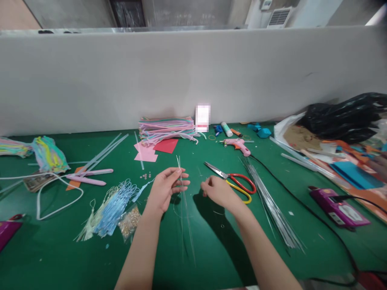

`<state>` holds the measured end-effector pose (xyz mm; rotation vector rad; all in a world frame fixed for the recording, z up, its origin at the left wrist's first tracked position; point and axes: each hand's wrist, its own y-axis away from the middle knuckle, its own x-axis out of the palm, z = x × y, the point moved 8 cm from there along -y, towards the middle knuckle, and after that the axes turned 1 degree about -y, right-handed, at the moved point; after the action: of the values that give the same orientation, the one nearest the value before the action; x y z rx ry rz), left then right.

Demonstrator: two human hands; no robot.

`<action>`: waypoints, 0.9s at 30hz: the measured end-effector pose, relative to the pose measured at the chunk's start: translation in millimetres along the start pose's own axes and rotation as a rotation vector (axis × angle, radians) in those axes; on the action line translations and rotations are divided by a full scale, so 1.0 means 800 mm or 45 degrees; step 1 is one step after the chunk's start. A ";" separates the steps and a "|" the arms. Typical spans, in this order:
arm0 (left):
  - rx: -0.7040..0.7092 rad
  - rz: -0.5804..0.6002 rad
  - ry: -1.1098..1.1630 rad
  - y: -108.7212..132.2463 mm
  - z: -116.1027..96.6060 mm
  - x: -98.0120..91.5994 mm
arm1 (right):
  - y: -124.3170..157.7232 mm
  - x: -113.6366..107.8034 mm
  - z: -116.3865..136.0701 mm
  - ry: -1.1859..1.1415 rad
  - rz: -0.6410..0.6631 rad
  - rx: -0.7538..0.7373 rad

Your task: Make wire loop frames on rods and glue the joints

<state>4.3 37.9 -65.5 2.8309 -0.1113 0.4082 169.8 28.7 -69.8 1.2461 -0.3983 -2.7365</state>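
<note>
Thumb and fingers of my left hand [163, 189] pinch a few thin metal wires [185, 217]. Their short ends stick up above the thumb and the long ends hang towards me. To the right, my right hand [220, 191] is closed just above the table; anything between its fingertips is too small to make out. Beside it lie scissors [242, 180] with red and yellow handles, blades apart. A bundle of loose wires [272, 205] rests further right. Left of my left hand are blue tassels [113, 209] and a small clear bag of gold beads [129, 222].
Pipe cleaners [167, 131] lie at the back by pink and red paper [165, 146]. A pink glue gun [237, 145] trails a black cord past a purple power strip [338, 207]. A pink hair straightener [89, 177] lies left. A white partition [193, 68] bounds the green table.
</note>
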 end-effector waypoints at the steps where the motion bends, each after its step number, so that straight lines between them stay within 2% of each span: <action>1: 0.006 -0.003 -0.013 0.001 -0.001 0.002 | 0.001 -0.005 0.001 -0.064 0.022 -0.025; 3: 0.021 -0.007 -0.040 0.002 -0.003 0.006 | 0.004 -0.014 0.007 -0.253 0.053 -0.086; 7: 0.066 -0.030 -0.077 0.005 -0.007 0.011 | 0.013 -0.027 0.025 -0.829 0.041 -0.274; 10: 0.112 -0.041 -0.083 0.008 -0.013 0.015 | 0.017 -0.027 0.034 -1.000 0.033 -0.320; 14: 0.257 -0.092 -0.058 0.018 -0.034 0.024 | 0.025 -0.027 0.051 -1.087 0.008 -0.376; 20: 0.432 -0.183 -0.073 0.036 -0.067 0.040 | 0.048 -0.054 0.071 -0.988 -0.284 -0.550; 27: 0.511 -0.160 -0.005 0.038 -0.069 0.055 | 0.060 -0.069 0.074 -0.845 -0.451 -0.610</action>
<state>28.0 22.7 6.1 3.2081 0.1668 0.4393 160.7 5.3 20.7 0.2958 0.4663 -3.1994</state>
